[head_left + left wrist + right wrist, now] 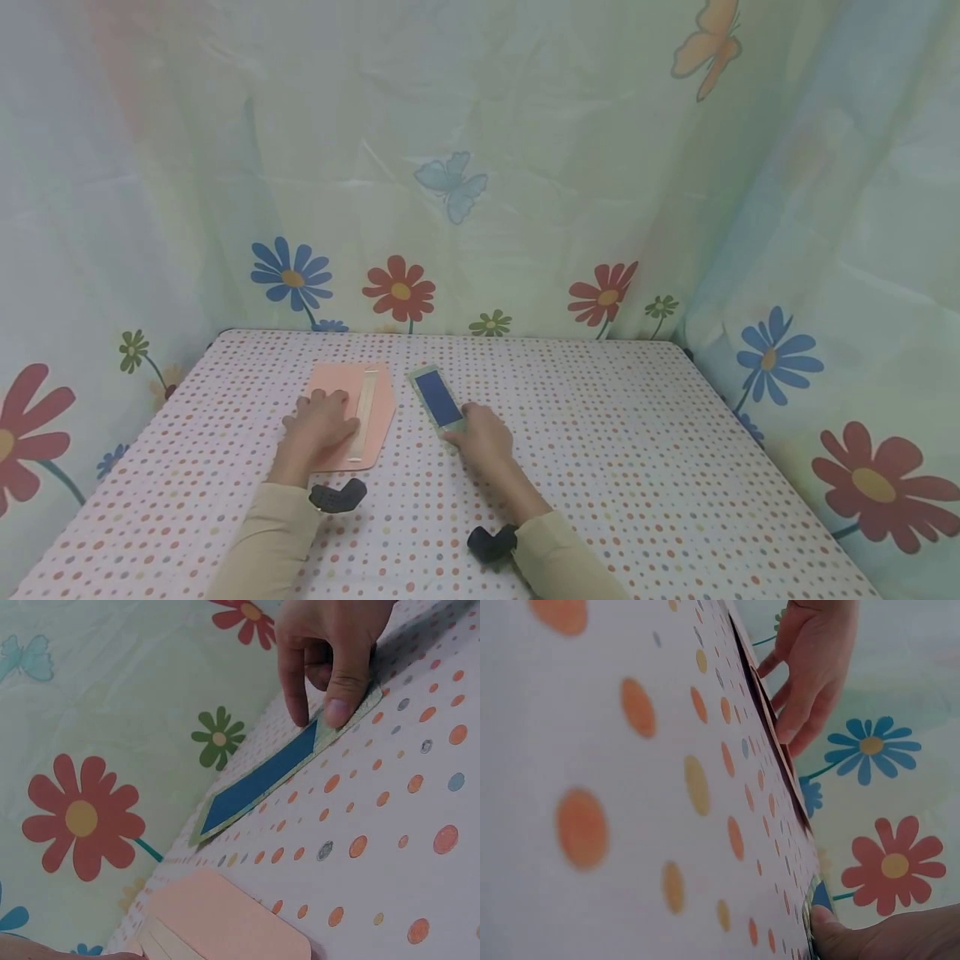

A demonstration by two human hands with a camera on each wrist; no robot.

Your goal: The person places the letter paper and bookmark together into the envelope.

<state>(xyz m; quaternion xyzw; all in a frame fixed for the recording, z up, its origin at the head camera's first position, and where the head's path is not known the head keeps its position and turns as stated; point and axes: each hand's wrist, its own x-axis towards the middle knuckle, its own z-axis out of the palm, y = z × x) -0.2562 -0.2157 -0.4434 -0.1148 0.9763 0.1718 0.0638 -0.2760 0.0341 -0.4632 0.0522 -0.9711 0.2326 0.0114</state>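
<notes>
A flat pink board (381, 417) with angled right corners lies on the table's left part, a cream strip (366, 408) running along it. My left hand (318, 425) rests on the board, fingers spread and bent a little, thumb beside the strip. To its right is a flat card (438, 398) with a blue centre and pale green patterned border. At the card's near end my right hand (483, 442) pinches it between thumb and fingers. The left wrist view shows that thumb (339, 711) on the card's end. From the right wrist, the left hand (810, 682) appears over the board's edge.
A white cloth with coloured dots covers the table (637, 467). Floral curtain (525, 208) walls stand behind and on both sides. Black wrist devices (339, 496) are worn on both arms, below the hands.
</notes>
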